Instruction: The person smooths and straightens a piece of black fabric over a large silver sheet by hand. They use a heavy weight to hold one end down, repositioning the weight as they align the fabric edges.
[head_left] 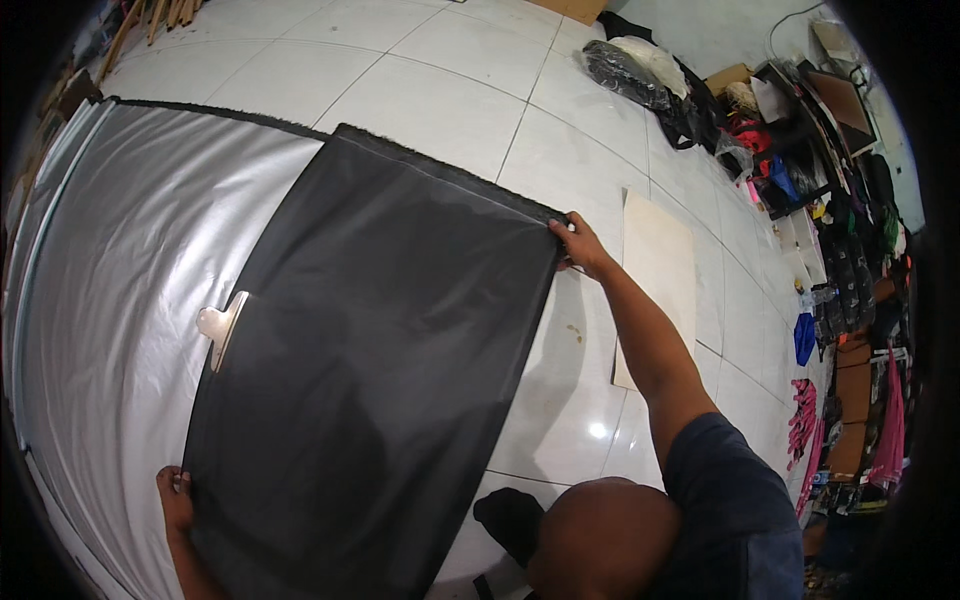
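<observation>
White-tiled flr (440, 90), clutter lining its R edge. Nearest, at the flr's btm edge as seen, is a navy sleeve (735, 490). L hand (175, 492) is at the lower L edge of the blk cloth (400, 310), fingers curled; can't tell if they grip it or just touch. Cloth lies flat on the L half of the flr w/ soft wrinkles. Silver sheet (120, 260) meets its L edge; can't tell if it runs underneath. Metal clip (228, 330) sits on that same edge, farther up than the L hand, rounded tab out over the silver. R hand (578, 245) is pinching the cloth's top R corner, thumb on top, fingers curled below. Cloth's top edge is frayed. Beige sheet (655, 290) lies on the flr just R of that hand, partly behind the forearm. Pink cloth (888, 425) hangs by the flr's R edge. Farther off: blk plastic bundle (625, 75) nr the flr's top R corner, wood sticks (170, 15) nr its top L.
</observation>
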